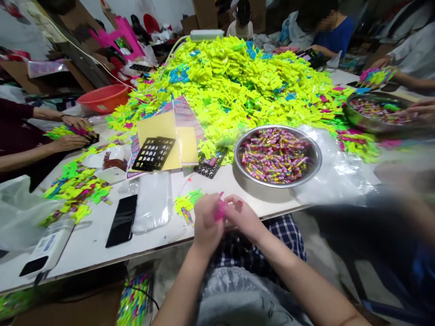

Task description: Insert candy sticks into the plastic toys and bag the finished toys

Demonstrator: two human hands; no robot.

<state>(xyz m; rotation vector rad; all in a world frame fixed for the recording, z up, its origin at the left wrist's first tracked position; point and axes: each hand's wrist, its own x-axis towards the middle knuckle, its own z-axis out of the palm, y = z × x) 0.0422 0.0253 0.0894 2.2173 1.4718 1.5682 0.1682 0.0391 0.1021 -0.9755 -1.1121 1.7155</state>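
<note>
My left hand (208, 222) and my right hand (242, 215) meet above my lap, just off the table's front edge. Between them is a small pink plastic piece (220, 209), with the fingers of both hands closed on it. Left of my hands, a small group of yellow-green pieces (185, 203) lies on the table (152, 242) beside a few wrapped candy sticks (186, 216). A steel bowl (320, 158) full of wrapped candy sticks (277, 154) stands to the right. Behind it rises a large heap of yellow-green pieces (231, 77).
Black perforated trays (153, 154) lie on cards and near the heap. A black phone (121, 221), a clear bag stack (153, 203) and a white device (50, 246) are at the left. A red basin (103, 98) is farther back. Other people work around the table.
</note>
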